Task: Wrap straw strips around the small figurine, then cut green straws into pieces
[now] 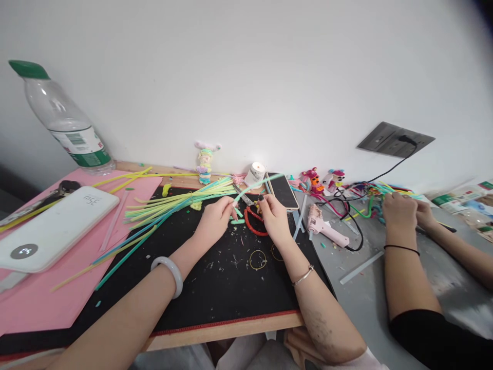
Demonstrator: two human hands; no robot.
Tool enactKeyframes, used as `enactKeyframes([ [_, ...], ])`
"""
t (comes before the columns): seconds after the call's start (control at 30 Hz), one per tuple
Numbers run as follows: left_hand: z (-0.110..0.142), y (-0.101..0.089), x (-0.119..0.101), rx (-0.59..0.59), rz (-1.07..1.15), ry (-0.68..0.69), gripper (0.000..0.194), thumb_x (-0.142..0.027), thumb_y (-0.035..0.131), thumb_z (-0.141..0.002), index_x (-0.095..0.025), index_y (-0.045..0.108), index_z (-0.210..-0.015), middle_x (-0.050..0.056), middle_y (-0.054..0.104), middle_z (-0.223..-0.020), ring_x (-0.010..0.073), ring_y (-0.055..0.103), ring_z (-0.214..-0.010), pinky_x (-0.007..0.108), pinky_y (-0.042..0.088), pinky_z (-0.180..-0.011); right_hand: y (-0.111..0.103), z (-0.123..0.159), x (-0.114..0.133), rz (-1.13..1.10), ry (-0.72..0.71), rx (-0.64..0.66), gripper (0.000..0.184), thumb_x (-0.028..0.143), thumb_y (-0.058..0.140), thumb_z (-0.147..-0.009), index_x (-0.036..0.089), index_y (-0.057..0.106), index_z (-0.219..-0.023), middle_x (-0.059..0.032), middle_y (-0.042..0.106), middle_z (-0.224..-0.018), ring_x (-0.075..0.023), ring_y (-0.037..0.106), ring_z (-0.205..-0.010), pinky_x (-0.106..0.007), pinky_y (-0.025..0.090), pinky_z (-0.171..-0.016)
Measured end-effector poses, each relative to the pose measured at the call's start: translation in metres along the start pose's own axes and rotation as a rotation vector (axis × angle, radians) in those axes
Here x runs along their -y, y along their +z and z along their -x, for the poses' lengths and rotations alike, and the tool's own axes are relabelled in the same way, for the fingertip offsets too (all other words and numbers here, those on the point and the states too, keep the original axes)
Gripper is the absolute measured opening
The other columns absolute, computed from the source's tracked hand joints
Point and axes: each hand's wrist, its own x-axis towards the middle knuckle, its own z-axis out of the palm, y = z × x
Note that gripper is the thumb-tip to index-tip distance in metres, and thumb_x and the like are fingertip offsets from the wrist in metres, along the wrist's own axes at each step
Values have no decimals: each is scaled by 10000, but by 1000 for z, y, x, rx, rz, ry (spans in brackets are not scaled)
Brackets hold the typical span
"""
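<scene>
My left hand [217, 218] pinches a pale green pipe cleaner [252, 187], whose free end slants up to the right across a phone. My right hand [273, 216] is closed, fingertips together, beside red-handled scissors [254, 226]. A small yellow bit shows at its fingertips; I cannot make out what it holds. The scissors' blades point away from me, their handles partly behind my right hand. Short green pipe cleaner pieces [236, 222] lie between my hands on the black mat [215, 288]. Left of my left hand fans a bundle of green, yellow and blue pipe cleaners [173, 203].
A white power bank [65, 226] and plastic bottle [73, 118] stand left. Along the wall are a doll figure [205, 164], paper cup [256, 173] and phone [283, 190]. A pink glue gun [323, 228] with its cord lies right, near another person's hands [400, 210].
</scene>
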Motion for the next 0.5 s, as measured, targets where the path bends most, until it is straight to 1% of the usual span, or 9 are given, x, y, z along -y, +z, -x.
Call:
enactKeyframes([
  [0.03, -1, 0, 2, -40, 50, -36, 235, -339, 351, -908, -191, 529, -865, -19, 637, -682, 87, 471, -407, 222, 395, -487, -1, -1, -2, 74, 4, -24, 145, 306, 455, -843, 178, 521, -826, 0, 532, -695, -128, 476, -601, -255, 379, -608],
  [0.07, -3, -1, 5, -76, 95, -66, 229, -355, 363, -902, -191, 523, -884, -21, 629, -672, 85, 453, -389, 220, 385, -464, -2, -1, -4, 148, 1, -20, 136, 274, 507, -796, 174, 518, -886, -15, 551, -755, -140, 500, -647, -267, 397, -644],
  [0.17, -6, 0, 11, -155, 174, -121, 220, -383, 400, -882, -197, 517, -867, -26, 614, -642, 82, 434, -371, 217, 359, -430, -2, 1, -6, 329, -32, 76, 365, 194, 593, -668, 156, 486, -1016, -73, 552, -926, -198, 539, -854, -320, 429, -773],
  [0.27, -8, 0, 16, -191, 211, -144, 194, -372, 420, -869, -204, 506, -822, -33, 603, -620, 79, 423, -362, 215, 341, -415, 0, 5, -3, 427, -2, 127, 472, 113, 578, -622, 137, 458, -1078, -131, 517, -1067, -234, 520, -1001, -335, 430, -849],
  [0.33, -9, 0, 17, -204, 223, -145, 178, -358, 425, -865, -207, 502, -811, -38, 592, -605, 79, 423, -364, 213, 336, -414, 1, 6, 0, 483, 61, 130, 504, 80, 565, -612, 114, 449, -1101, -164, 509, -1110, -244, 529, -1012, -323, 436, -838],
  [0.37, -9, -1, 16, -209, 224, -144, 175, -354, 426, -864, -208, 502, -804, -40, 587, -599, 78, 422, -366, 212, 334, -414, 1, 6, 1, 508, 96, 136, 500, 73, 561, -613, 105, 452, -1101, -171, 524, -1096, -248, 543, -993, -317, 441, -817],
  [0.5, -9, -5, 14, -243, 205, -138, 206, -358, 420, -870, -201, 501, -765, -36, 582, -594, 78, 431, -379, 211, 333, -420, -2, 4, 1, 568, 199, 179, 396, 93, 558, -638, 112, 513, -1031, -126, 619, -903, -235, 598, -827, -291, 433, -694],
])
